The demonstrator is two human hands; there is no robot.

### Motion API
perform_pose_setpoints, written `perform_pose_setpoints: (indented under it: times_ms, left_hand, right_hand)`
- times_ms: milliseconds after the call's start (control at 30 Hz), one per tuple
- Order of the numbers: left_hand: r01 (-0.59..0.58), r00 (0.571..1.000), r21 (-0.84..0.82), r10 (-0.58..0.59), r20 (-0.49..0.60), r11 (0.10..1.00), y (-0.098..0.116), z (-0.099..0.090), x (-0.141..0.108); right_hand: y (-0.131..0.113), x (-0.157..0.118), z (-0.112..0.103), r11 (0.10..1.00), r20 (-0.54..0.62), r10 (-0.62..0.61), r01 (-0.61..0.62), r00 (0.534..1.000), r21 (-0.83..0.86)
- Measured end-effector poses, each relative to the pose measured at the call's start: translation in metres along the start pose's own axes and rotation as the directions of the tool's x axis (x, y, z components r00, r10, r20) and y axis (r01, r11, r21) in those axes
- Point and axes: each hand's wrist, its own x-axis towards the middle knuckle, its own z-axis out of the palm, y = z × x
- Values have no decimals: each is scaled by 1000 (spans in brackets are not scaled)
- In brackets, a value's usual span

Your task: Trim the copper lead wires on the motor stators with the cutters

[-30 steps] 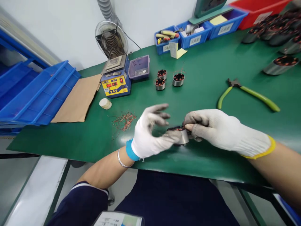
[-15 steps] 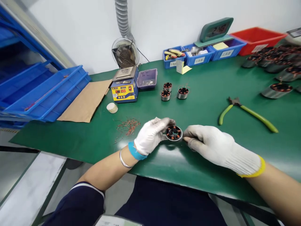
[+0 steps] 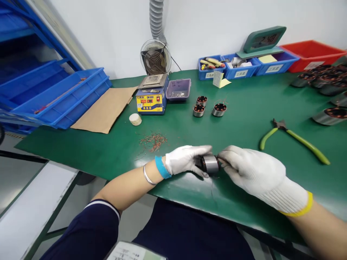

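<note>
Left hand curled round metal ring, right hand bunched at its end, grip unclear; clock reads 2:48, box "CM".

Rounded green digital clock: 2:48. Blue rectangular plastic bins: white paper labels, "工具盒". Boxy blue-yellow electric unit: "CM", red digits unclear.

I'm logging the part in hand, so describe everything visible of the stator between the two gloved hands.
The stator is a short cylinder with a smooth, silver-grey band that looks like metal, and darker ends. It is held on its side, axis roughly left to right, near the front edge of the green table. The left hand grips its left end; the right hand's bent fingertips are at its right end. Its windings are too unclear to make out.
</note>
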Motion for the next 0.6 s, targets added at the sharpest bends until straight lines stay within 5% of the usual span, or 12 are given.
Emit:
perform_pose_setpoints:
  times_ms: [267,400,500,600]
  left_hand:
    - [-117,992,314,95,84,942,2,-16,2]
    - [-208,978,480,185,96,852,10,-11,0]
    - [-343,913,732,391,113,589,9,-7,0]
    - [-310,868,935,451,206,170,4,-7,0]
  right_hand:
    - [-7,1,-9,964,-125,-266,261,956,-54]
    - [3,1,-7,980,-83,-191,194,978,42]
    - [3,5,-2,996,111,27,-37,993,83]
    - [0,13,1,896,317,368,-425,874,131]
